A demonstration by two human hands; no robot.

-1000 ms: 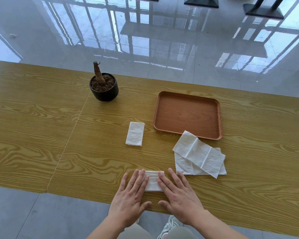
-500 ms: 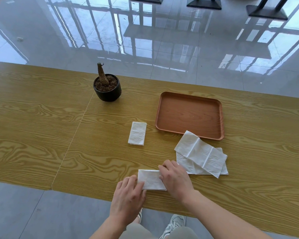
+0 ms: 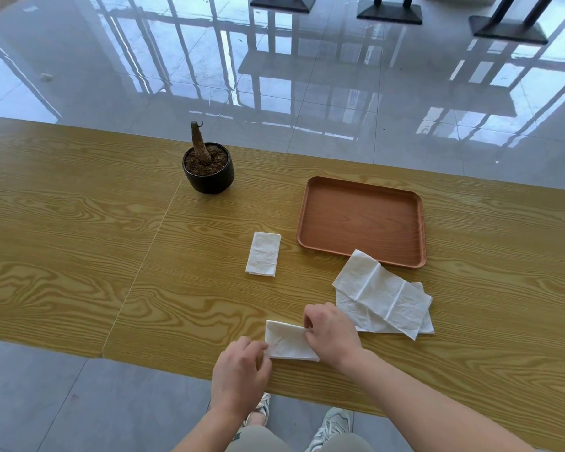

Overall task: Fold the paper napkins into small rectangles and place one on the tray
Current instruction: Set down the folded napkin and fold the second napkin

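A white napkin (image 3: 286,340), partly folded, lies near the table's front edge. My right hand (image 3: 331,334) pinches its right end between curled fingers. My left hand (image 3: 240,373) grips its lower left corner. A finished small folded napkin (image 3: 263,253) rests flat further back, left of the brown tray (image 3: 362,220), which holds nothing. Two unfolded creased napkins (image 3: 384,296) lie overlapped just in front of the tray, one corner touching the tray's near rim.
A black pot (image 3: 208,171) with soil and a bare stump stands at the back, left of the tray. The wooden table (image 3: 79,243) has a seam running down its middle-left. Beyond it is glossy tiled floor; my shoes show below the front edge.
Both hands went from pressing flat on the napkin to gripping its ends. The napkin now shows more between them, and the view has shifted slightly.
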